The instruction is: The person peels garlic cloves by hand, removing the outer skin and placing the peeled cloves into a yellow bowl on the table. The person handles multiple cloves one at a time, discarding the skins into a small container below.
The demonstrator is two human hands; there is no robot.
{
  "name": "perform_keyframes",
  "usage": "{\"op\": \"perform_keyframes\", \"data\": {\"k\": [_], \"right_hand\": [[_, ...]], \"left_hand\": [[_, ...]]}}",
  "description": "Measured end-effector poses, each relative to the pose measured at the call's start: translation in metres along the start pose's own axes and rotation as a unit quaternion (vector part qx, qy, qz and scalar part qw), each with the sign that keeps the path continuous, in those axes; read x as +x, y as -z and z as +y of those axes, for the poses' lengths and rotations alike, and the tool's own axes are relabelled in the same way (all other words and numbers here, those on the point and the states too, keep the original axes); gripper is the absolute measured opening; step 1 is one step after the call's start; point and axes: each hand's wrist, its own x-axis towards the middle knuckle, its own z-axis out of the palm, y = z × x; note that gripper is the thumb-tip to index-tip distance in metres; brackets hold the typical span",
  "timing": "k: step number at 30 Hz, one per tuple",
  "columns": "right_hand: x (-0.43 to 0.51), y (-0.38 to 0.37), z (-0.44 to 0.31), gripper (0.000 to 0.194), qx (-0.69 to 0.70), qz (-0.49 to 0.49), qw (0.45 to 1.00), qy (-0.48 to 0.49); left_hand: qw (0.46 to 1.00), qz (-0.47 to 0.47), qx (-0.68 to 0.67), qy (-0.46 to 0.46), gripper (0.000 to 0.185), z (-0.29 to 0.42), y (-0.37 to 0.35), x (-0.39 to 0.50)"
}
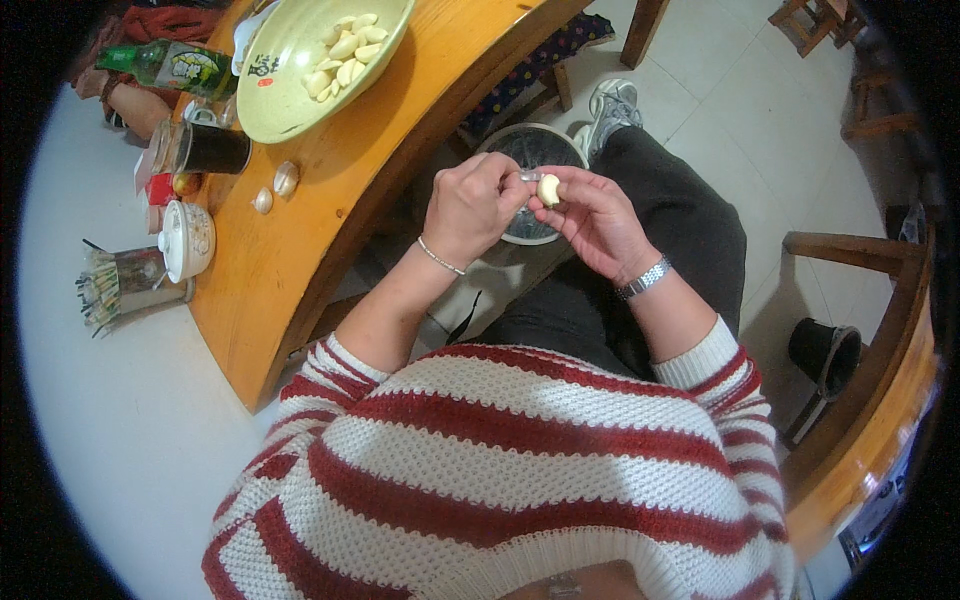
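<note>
A pale peeled garlic clove (549,190) is pinched between the thumb and fingers of my right hand (600,214). My left hand (476,196) is curled, its thumb and forefinger closed at a thin, shiny pale piece (530,175) that looks like garlic skin and reaches toward my right fingertips. Both hands are held above a round lined bin (540,142) on the floor. On the wooden table to the left, a light green bowl (277,105) contains several peeled cloves (345,52). Two unpeeled cloves (286,179) (262,200) lie beside it.
A green bottle (187,67), a dark-filled jar (214,148), a lidded white pot (191,240) and a container of wrapped sticks (124,289) line the table's left side. Another person's arm (139,105) shows at upper left. A black bucket (814,352) stands at right.
</note>
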Motion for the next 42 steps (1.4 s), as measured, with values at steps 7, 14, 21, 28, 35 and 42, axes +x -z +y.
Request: {"op": "perform_keyframes", "data": {"k": [7, 14, 21, 28, 35, 42], "right_hand": [[0.000, 0.004, -0.001, 0.031, -0.009, -0.002, 1.000, 0.007], [0.004, 0.006, 0.003, 0.019, 0.019, 0.046, 0.998, 0.022], [0.006, 0.013, 0.005, 0.015, -0.023, 0.078, 0.996, 0.031], [0.007, 0.012, 0.006, 0.015, -0.016, 0.072, 0.997, 0.035], [0.004, 0.009, 0.005, 0.014, -0.019, 0.046, 0.998, 0.033], [0.004, 0.006, 0.004, 0.016, -0.049, 0.030, 0.997, 0.049]], "left_hand": [[0.996, 0.055, 0.074, 0.009, 0.005, -0.020, -0.010, -0.002], [0.995, 0.012, 0.053, 0.089, 0.012, -0.048, -0.023, -0.004], [0.999, 0.008, -0.008, 0.041, 0.012, -0.021, -0.015, -0.006], [0.995, -0.030, 0.017, -0.089, 0.013, 0.009, -0.005, -0.008], [0.993, -0.021, 0.032, -0.115, 0.010, 0.009, -0.002, -0.007], [0.997, -0.006, 0.025, -0.075, 0.007, 0.014, -0.001, -0.010]]}}
